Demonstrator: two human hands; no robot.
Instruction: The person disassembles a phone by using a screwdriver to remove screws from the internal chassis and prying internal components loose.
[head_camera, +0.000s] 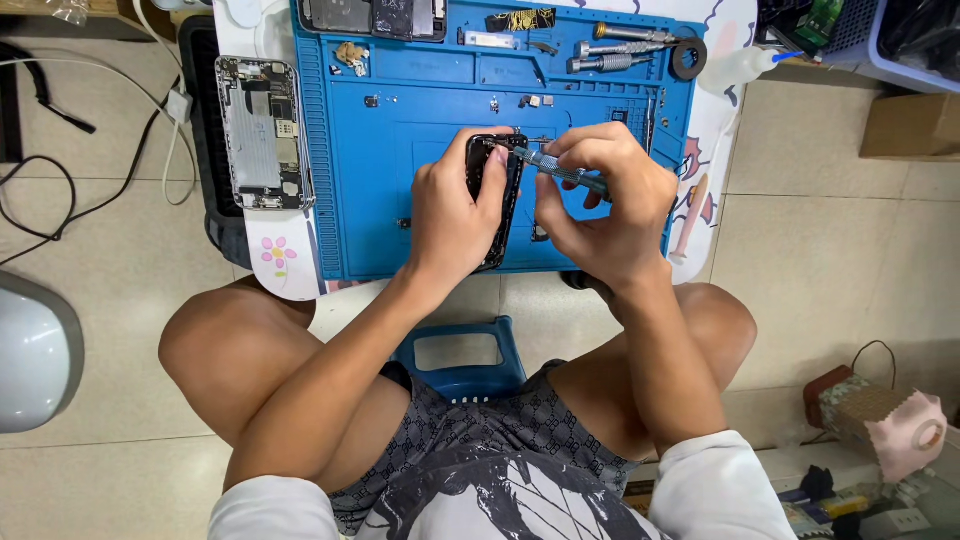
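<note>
A person seated on a low blue stool bends over a blue repair mat laid on a small tabletop, working on an opened dark phone body held near the middle of the mat. The left hand is closed around the phone body's left edge, thumb and fingers clamping it tilted slightly off the mat, while the right hand grips a slim metal screwdriver in a pinch, its tip set at the upper end of the phone body beside the left thumb. The work in hand appears to be the turning of a small screw at the top of the frame, though the screw itself is too small to make out. The next move would seem to call for a steady downward press and a fine twist of the fingers, with the left hand bracing the frame so the tip does not slip. To the left, at the mat's edge, lies a second stripped phone chassis with its inner parts exposed; spare screwdrivers rest in the tray at the mat's upper right, near a roll of dark tape, and loose small parts dot the mat above the hands
</note>
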